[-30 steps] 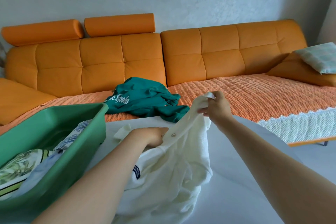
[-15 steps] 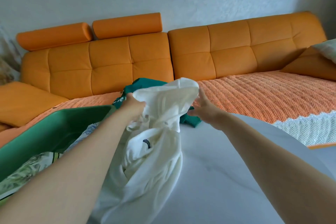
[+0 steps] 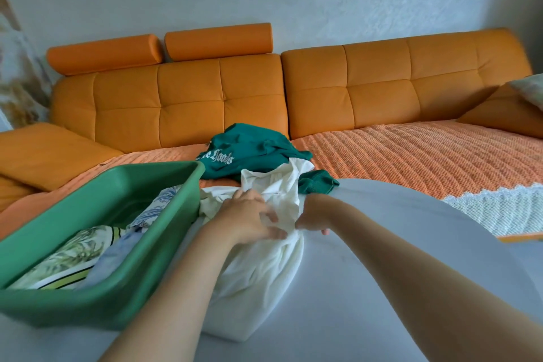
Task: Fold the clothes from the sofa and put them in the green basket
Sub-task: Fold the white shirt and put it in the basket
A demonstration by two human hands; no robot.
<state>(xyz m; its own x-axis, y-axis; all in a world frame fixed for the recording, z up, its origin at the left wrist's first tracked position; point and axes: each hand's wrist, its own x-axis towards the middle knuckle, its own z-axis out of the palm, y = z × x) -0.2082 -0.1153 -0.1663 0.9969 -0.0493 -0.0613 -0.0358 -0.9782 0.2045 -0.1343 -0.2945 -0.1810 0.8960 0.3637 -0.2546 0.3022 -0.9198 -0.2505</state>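
The sofa back is showing smooth leather, the seat cover at three o'clock coarse weave, the green basket smooth plastic.

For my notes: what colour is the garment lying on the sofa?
The garment is dark green with white lettering; the head view shows it.

Table: I see a pale, rounded table near the sofa.
On table: green basket at left, with a bunched white garment just beside it.
On sofa: orange throw, with a crumpled green sweatshirt on it.
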